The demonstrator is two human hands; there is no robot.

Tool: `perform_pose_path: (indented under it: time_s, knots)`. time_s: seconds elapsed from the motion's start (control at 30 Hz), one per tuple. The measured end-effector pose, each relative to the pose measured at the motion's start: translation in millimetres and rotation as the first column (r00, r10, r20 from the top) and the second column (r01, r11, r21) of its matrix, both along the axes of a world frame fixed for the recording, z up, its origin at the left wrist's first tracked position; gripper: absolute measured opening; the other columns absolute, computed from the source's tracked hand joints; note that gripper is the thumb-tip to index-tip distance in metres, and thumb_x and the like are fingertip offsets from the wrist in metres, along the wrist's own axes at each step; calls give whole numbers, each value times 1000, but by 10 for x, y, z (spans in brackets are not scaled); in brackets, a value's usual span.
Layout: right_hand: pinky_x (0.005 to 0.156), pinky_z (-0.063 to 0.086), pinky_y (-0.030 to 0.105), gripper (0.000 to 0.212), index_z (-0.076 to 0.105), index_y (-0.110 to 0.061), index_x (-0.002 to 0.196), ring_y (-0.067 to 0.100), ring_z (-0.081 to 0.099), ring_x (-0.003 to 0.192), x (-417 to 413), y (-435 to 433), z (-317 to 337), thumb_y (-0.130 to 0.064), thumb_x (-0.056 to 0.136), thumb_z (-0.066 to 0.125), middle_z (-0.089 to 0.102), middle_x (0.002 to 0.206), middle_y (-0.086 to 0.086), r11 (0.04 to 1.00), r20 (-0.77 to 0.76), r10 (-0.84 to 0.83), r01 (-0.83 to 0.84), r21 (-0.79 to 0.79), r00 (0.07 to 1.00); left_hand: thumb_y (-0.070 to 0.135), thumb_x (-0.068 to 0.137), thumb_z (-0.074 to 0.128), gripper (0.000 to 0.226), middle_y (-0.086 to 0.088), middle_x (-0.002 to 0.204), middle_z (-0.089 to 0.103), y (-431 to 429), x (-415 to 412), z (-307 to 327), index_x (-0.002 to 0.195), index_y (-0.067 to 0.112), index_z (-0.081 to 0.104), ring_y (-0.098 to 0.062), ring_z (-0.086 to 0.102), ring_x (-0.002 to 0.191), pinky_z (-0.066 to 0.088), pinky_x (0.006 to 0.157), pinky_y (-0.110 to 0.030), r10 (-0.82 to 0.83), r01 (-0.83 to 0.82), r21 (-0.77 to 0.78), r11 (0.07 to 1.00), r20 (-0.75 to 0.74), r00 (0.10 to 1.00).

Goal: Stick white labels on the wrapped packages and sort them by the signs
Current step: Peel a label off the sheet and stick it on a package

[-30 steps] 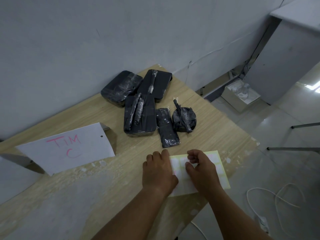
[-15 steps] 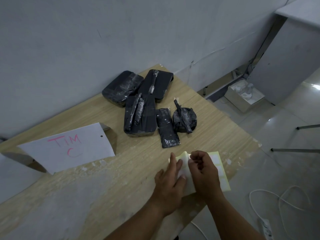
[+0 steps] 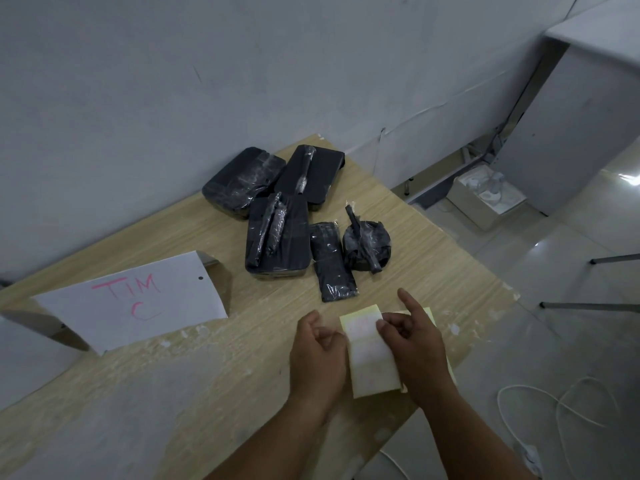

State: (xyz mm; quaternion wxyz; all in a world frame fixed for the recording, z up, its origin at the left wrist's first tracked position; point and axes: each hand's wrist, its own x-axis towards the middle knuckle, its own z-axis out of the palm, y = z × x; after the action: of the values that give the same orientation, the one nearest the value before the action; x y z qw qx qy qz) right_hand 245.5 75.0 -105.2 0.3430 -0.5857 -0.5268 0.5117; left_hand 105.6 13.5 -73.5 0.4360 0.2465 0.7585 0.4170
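Label sheet (image 3: 370, 362) in right grip (image 3: 414, 344)

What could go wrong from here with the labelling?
The right hand pinches the label sheet close to the edge of the table; it could slide off. The wrapped packages wear crinkled film, so a label may stick unevenly.

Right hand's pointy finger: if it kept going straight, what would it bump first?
Probably the round black package, beyond the raised finger of the right hand, though the small flat package lies close beside and height is unclear.
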Motion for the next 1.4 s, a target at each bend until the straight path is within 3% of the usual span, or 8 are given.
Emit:
perform_pose_path:
  time_s: [0.17, 0.27, 0.4, 0.87, 1.1, 1.27, 1.33, 1.4]
  knots:
    - [84, 56, 39, 49, 55, -27, 132, 8, 69, 87, -56, -4, 51, -14, 87, 70, 73, 91, -11, 1000, -45, -14, 13, -26, 999, 29, 92, 67, 33, 3, 104, 70, 114, -121, 31, 122, 17, 58, -14, 68, 91, 52, 69, -26, 31, 4, -145, 989, 240, 970]
    - [81, 55, 27, 38, 63, -27, 122, 0, 66, 85, -86, -17, 85, -20, 86, 72, 72, 91, -13, 999, 58, 46, -47, 14, 997, 23, 94, 64, 15, -6, 95, 76, 134, -208, 52, 104, 13, 69, -22, 74, 85, 57, 66, -33, 24, 19, -107, 994, 385, 923]
    - [68, 48, 11, 33, 67, -27, 114, -1, 62, 80, -150, -37, 142, -28, 83, 75, 67, 95, -13, 985, 198, 111, -134, 111, 974, 13, 96, 59, 15, -12, 96, 76, 116, -289, 97, 110, 13, 64, -30, 74, 86, 59, 67, -43, 13, 14, -45, 999, 553, 833]
    - [68, 45, 17, 19, 63, -34, 97, 7, 57, 81, -278, -8, 160, -28, 83, 74, 64, 91, -11, 978, 237, 171, -195, 81, 956, 8, 100, 47, 22, -15, 102, 74, 120, -329, 90, 118, 16, 57, -36, 73, 90, 58, 68, -49, 29, -6, -37, 999, 658, 752]
    - [66, 43, 13, 10, 64, -30, 81, 2, 59, 80, -276, 13, 179, -26, 84, 73, 67, 83, -12, 982, 197, 168, -183, 56, 966, 30, 102, 49, 25, -19, 100, 74, 143, -337, 92, 112, 7, 57, -38, 72, 88, 58, 68, -51, 110, -76, -80, 994, 677, 727]
    - [67, 43, 8, 10, 65, -28, 80, -5, 60, 82, -274, -3, 190, -23, 85, 72, 68, 81, -11, 978, 211, 184, -200, 61, 960, 27, 99, 56, 20, -10, 88, 74, 150, -401, 41, 89, 13, 66, -24, 71, 77, 55, 61, -32, 68, -63, -26, 998, 454, 889]
    - [65, 43, 9, 10, 65, -28, 80, -6, 60, 83, -279, -12, 188, -24, 85, 72, 69, 82, -12, 977, 234, 192, -208, 48, 953, 30, 95, 61, 21, 1, 82, 74, 142, -462, 8, 79, 22, 70, -16, 69, 78, 53, 64, -29, -25, 20, 32, 999, 164, 986]
    - [67, 43, 11, 10, 64, -29, 80, -8, 59, 84, -288, -16, 191, -26, 86, 71, 68, 82, -14, 976, 269, 198, -216, 39, 942, 33, 94, 62, 18, 11, 80, 71, 120, -532, -25, 80, 27, 72, -3, 65, 77, 51, 69, -25, -160, 181, 62, 982, -249, 955]
